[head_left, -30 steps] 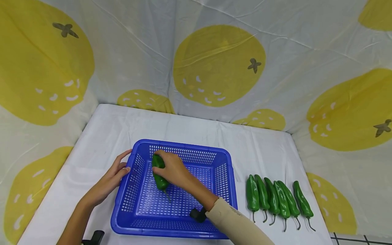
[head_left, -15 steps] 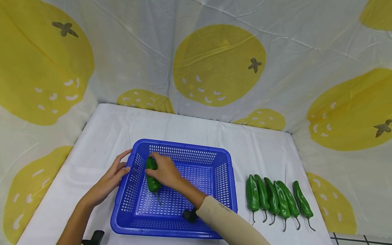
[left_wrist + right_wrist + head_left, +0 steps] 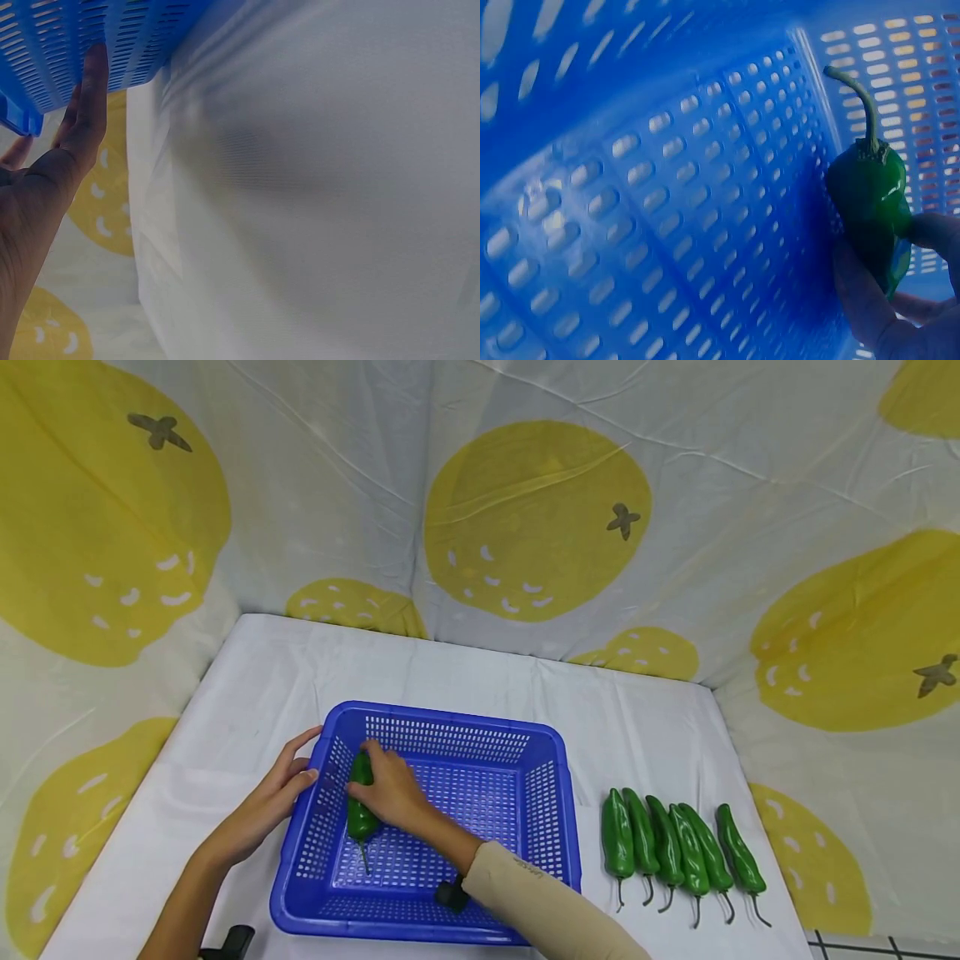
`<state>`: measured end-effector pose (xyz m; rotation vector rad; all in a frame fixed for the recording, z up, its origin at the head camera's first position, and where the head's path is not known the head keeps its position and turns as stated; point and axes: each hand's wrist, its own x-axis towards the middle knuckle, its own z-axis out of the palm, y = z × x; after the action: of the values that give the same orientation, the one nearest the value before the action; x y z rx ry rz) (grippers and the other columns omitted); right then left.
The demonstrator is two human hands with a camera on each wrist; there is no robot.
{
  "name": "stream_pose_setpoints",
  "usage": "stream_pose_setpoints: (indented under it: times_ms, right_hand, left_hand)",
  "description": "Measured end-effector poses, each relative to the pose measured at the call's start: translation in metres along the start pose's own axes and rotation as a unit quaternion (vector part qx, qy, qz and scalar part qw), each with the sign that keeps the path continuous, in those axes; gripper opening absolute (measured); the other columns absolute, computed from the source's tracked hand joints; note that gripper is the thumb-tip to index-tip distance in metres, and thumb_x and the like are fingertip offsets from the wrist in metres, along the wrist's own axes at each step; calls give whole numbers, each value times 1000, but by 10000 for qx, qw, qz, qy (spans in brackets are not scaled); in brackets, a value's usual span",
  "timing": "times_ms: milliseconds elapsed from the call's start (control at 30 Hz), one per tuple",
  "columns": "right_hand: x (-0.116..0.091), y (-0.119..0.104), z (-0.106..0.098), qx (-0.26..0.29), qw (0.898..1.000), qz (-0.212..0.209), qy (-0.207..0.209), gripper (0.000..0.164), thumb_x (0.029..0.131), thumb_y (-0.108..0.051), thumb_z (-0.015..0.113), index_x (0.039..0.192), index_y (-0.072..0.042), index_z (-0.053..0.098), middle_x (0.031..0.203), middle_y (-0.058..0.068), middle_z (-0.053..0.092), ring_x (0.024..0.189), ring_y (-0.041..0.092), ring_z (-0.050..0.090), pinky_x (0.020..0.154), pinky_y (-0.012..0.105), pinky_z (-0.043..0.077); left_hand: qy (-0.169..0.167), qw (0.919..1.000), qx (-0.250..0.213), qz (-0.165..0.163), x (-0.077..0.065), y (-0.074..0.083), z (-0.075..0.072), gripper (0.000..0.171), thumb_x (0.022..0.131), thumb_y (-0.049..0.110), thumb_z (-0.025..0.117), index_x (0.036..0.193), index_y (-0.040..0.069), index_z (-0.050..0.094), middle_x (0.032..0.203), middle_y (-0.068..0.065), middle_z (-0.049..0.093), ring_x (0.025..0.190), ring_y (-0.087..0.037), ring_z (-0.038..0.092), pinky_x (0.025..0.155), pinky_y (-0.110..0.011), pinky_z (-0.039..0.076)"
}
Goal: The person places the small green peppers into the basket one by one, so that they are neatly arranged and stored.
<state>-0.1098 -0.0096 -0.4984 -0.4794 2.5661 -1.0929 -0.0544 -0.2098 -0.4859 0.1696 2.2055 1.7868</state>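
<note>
My right hand (image 3: pixel 393 789) reaches into the blue plastic basket (image 3: pixel 450 717) and holds a green pepper (image 3: pixel 361 817) near its left wall. In the right wrist view, thumb and fingers pinch the narrow end of the pepper (image 3: pixel 866 187), whose stem points away from the hand, close to the slotted wall. My left hand (image 3: pixel 273 793) lies at the basket's left rim. From the left wrist, this hand (image 3: pixel 56 176) shows a straight finger against the outside of the slotted wall and another fingertip right at the rim.
Several green peppers (image 3: pixel 692 852) lie side by side to the right of the basket, stems toward the near edge. A white cloth (image 3: pixel 465 668) covers the table. Lemon-printed fabric (image 3: pixel 536 522) rises at the back and sides.
My right hand has carried the pepper leftward and a little nearer, toward the basket's left wall. The left hand, the basket and the row of peppers stay put.
</note>
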Motion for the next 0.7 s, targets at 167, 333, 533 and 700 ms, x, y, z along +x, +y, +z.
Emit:
stream_pose_setpoints:
  times_ms: [167,333,533,700]
  right_hand:
    - [-1,-1,4,110,9999,96,-35,60,89,-24,73,142,-11,47,102,8,55,79,12,55,54,16,49]
    - [1,-2,4,72,9999,140,-60,61,89,-25,72,142,-12,48,106,10,54,79,13,54,54,18,49]
    - [-1,-3,-2,-269,9994,176,-132,59,92,-29,68,144,-14,47,112,13,55,82,15,55,58,22,49]
    - [-5,-6,-13,-682,9971,95,-321,58,95,-31,63,148,-16,43,119,15,57,90,21,60,66,29,52]
  left_hand:
    - [-9,10000,-33,-9,1,0,0,61,108,27,40,159,28,8,139,-29,41,114,-44,59,88,-65,50]
    - [2,10000,-34,1,0,1,0,61,108,26,40,160,27,8,138,-30,40,113,-44,59,87,-64,51]
    - [5,10000,-34,30,1,1,0,61,108,26,40,160,27,8,137,-29,41,113,-44,58,86,-63,51]
    - [1,10000,-31,26,1,0,0,61,108,27,40,160,28,8,138,-29,41,115,-44,58,87,-64,51]
